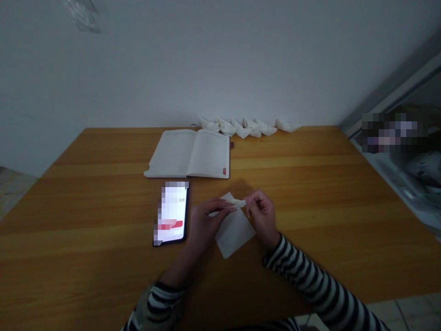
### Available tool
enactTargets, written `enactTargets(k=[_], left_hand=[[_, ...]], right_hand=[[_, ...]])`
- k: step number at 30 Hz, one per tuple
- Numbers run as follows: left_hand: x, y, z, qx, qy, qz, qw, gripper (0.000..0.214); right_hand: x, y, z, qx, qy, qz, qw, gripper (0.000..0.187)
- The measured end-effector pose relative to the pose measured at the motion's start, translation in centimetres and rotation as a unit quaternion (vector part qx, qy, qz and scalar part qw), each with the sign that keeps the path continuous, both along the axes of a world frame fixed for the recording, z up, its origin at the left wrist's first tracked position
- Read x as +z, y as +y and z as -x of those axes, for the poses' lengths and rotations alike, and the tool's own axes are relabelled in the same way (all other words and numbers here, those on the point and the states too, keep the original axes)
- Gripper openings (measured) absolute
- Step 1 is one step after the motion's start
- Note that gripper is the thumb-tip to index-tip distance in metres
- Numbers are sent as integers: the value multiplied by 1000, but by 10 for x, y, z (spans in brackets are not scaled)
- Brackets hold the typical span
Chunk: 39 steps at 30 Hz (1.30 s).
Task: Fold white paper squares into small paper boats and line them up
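Both of my hands hold a sheet of white paper [234, 234] above the wooden table [303, 184], with its upper part folded or creased. My left hand [206, 223] pinches the paper's upper edge from the left. My right hand [262, 216] grips the same fold from the right, and its fingertips nearly meet those of my left hand. The lower part of the sheet hangs down or rests on the table; I cannot tell which. My fingers hide part of the fold.
A smartphone [171, 212] with a lit, blurred screen lies left of my hands. Beyond it lies an open notebook [188, 154]. Several folded white paper boats [243, 127] stand along the table's far edge by the wall. Blurred objects sit beyond the right edge.
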<state>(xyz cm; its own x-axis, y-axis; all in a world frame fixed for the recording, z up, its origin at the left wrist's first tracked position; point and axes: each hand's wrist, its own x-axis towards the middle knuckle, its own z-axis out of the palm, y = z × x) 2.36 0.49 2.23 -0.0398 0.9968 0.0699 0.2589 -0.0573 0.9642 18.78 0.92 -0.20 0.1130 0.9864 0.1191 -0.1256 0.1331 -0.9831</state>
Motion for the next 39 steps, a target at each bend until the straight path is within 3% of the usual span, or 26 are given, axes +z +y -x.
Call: enactTargets(k=[3, 7, 11, 20, 26, 28, 31, 34, 39], left_hand=[[1, -1, -5, 70, -75, 78, 992, 14], [2, -1, -9, 110, -136, 80, 981, 31], [0, -3, -12, 70, -125, 61, 988, 31], [-2, 0, -9, 16, -168, 94, 981, 34], [-10, -1, -7, 30, -180, 93, 979, 52], [-8, 0, -4, 25, -147, 52, 987, 45], [-5, 1, 1, 20, -10, -64, 998, 33], [-7, 2, 2, -15, 133, -178, 975, 33], [-20, 0, 3, -107, 191, -186, 958, 26]], right_hand=[[-1, -1, 2, -7, -3, 2, 1000, 33], [-3, 0, 5, 45, 1, 42, 998, 25], [1, -2, 8, 95, -14, 55, 994, 24], [-7, -8, 8, 64, -112, -26, 991, 18], [-9, -6, 4, 65, -68, 25, 995, 30], [-7, -4, 2, 56, -66, 38, 996, 32], [-5, -1, -1, 50, -101, 31, 993, 32], [-5, 0, -1, 61, -103, 44, 992, 30], [0, 1, 1, 115, -8, 80, 990, 32]])
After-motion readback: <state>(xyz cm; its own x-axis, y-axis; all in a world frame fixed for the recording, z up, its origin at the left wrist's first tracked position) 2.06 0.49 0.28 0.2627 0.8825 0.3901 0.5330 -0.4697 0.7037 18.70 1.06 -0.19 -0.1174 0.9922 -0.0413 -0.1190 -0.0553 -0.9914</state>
